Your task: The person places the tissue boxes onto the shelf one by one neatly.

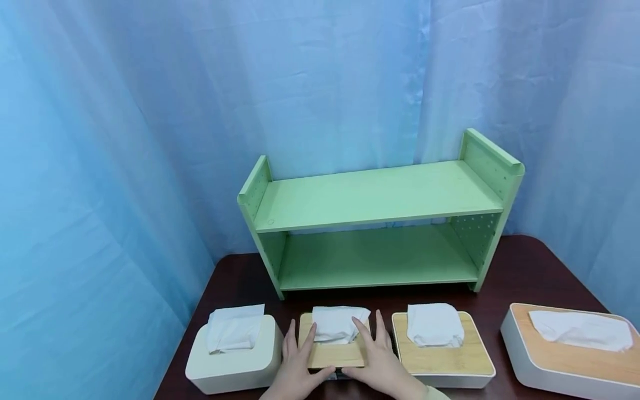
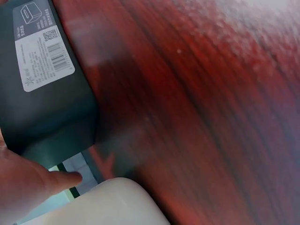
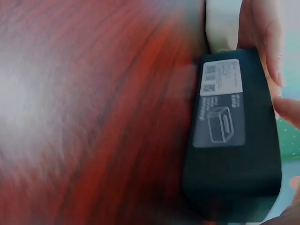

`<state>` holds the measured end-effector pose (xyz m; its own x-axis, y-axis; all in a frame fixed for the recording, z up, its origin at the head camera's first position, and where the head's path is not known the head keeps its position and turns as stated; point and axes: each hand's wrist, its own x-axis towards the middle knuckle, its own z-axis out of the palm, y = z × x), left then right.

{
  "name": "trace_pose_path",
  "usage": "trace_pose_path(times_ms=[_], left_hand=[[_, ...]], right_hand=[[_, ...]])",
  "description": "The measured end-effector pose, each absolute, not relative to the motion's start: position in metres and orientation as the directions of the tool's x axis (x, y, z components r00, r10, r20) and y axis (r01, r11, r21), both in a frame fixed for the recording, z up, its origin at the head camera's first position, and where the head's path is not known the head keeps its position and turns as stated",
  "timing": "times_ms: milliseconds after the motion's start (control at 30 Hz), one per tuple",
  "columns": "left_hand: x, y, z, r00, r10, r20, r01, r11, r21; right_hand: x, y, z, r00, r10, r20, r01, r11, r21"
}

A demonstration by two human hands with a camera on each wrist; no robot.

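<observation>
Head view, left to right: a white tissue box, the left hand, a dark tissue box with a wooden top and a white tissue protruding, the right hand, a white box with a wooden top, and a longer box with an orange-brown top; a green two-tier shelf stands behind the row. That view shows the tops and the full layout but little of the dark box's wall. The left wrist view supplies the wall, near-black, with a white label bearing a barcode, and a digit in the gap at the box's end beside the white tissue box. The right wrist view shows the same wall and a line drawing of a box beside that label. As to position, the dark box sits on the table between the two hands. Fingers of both hands are extended and spread at its left and right sides, with the thumbs pointing toward each other at the front edge. Neither hand is seen curled round it; contact pressure cannot be determined.
</observation>
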<state>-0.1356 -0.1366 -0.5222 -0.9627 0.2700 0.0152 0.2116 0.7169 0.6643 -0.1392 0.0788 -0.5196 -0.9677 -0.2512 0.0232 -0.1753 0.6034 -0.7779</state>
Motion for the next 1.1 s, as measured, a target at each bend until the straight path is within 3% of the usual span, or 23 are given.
trace_pose_path(times_ms=[233,1100], left_hand=[[-0.138,-0.137,-0.527,-0.950,0.311,0.004,0.232,0.701,0.674],[-0.138,-0.135,-0.534,-0.977,0.210,0.024,0.162,0.667,0.727]], right_hand=[[-0.142,0.075,-0.530,-0.958,-0.282,-0.047,-0.117,0.536,-0.836],[-0.143,0.068,-0.535,-0.984,-0.174,0.041,-0.129,0.534,-0.836]])
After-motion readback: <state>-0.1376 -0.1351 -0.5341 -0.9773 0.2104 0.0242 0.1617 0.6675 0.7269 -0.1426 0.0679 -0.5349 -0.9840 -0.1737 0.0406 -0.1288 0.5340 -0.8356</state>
